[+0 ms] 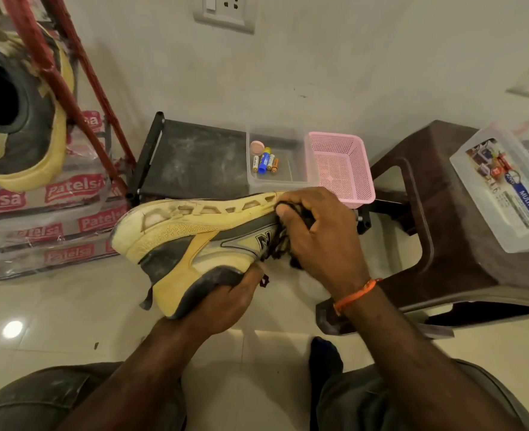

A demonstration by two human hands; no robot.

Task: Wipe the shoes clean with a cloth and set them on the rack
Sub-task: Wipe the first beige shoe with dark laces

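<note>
Open pale tiled floor (pixel 70 306) lower left; blocked upper left by red metal rack (pixel 70 88), right by brown plastic stool (pixel 443 244).

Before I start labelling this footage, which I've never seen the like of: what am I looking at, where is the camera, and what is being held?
There is no machine here. The one picture comes from a camera worn on a person's head, looking down at their own hands. The left hand grips a yellow and grey shoe by its collar, turned on its side. The right hand presses a dark cloth against the shoe, fingers curled round it. Behind stand a low black shelf with a clear tub of batteries and a pink basket, and a brown stool. A second shoe hangs on a red rack at the left.
</note>
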